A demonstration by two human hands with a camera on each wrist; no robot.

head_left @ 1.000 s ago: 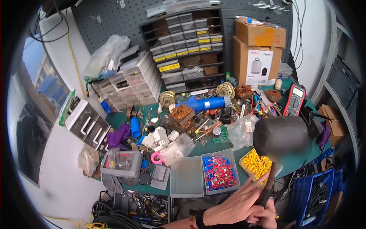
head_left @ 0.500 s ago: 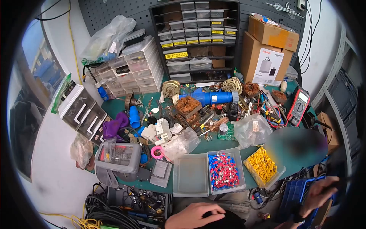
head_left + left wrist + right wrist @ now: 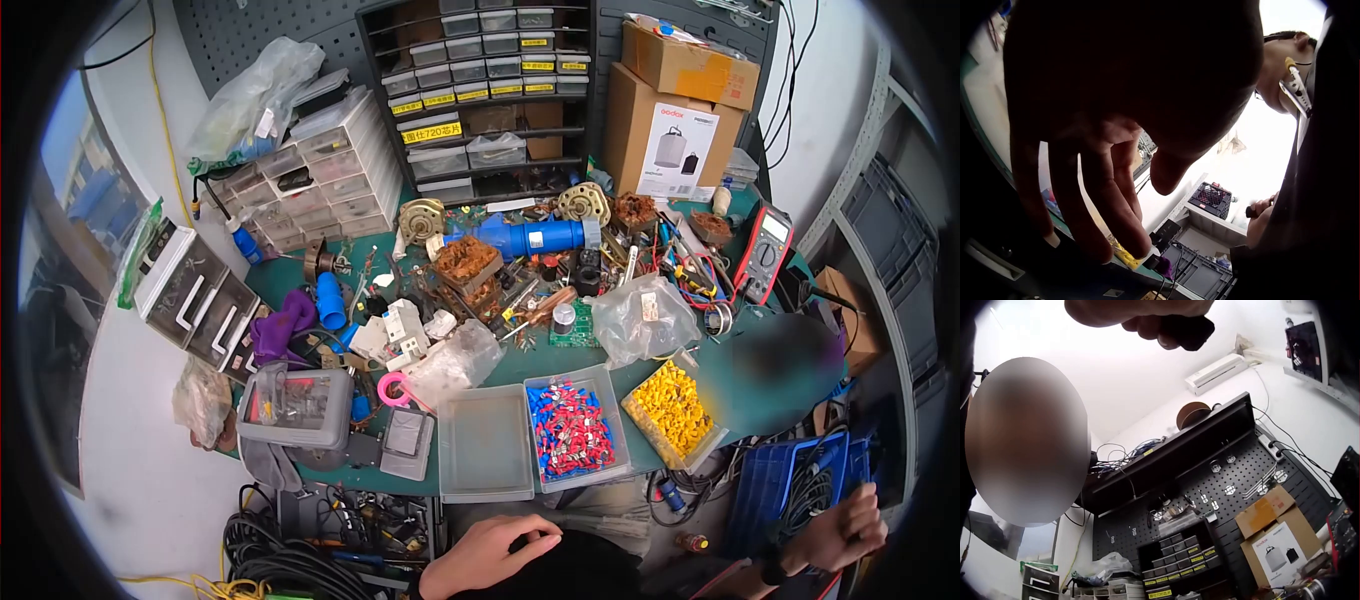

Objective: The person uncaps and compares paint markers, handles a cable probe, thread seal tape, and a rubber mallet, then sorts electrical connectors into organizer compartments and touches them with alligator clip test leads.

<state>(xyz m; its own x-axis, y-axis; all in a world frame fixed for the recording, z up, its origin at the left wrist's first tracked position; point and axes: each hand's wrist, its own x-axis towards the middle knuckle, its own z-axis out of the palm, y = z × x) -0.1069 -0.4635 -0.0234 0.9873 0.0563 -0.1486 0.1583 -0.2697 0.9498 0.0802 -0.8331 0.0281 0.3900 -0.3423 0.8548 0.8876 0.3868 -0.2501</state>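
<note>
At the bottom middle of the head view, my left hand [image 3: 490,552] is held low in front of the table with its fingers loosely bent. In the left wrist view its fingers [image 3: 1107,187] hang apart with nothing between them. Off to the right, past the table edge, my right hand [image 3: 842,528] is curled into a fist. From that fist the blunt end of a dark handle [image 3: 1190,332] sticks out in the right wrist view; the rest of it is hidden. Between the hands and the clutter stand a box of red and blue crimp terminals [image 3: 618,455] and a box of yellow ones [image 3: 675,410].
An empty clear box [image 3: 487,445] sits beside the terminals. Behind lie a plastic bag [image 3: 645,320], a blue cylinder [image 3: 530,238], a red multimeter [image 3: 763,255] and rusty parts. A blue crate [image 3: 775,500] with cables stands low at the right.
Both hands were together on a dark handle with a large dark head in front of the yellow terminals. They have separated, the left to the lap and the right outward; the right has since closed.
</note>
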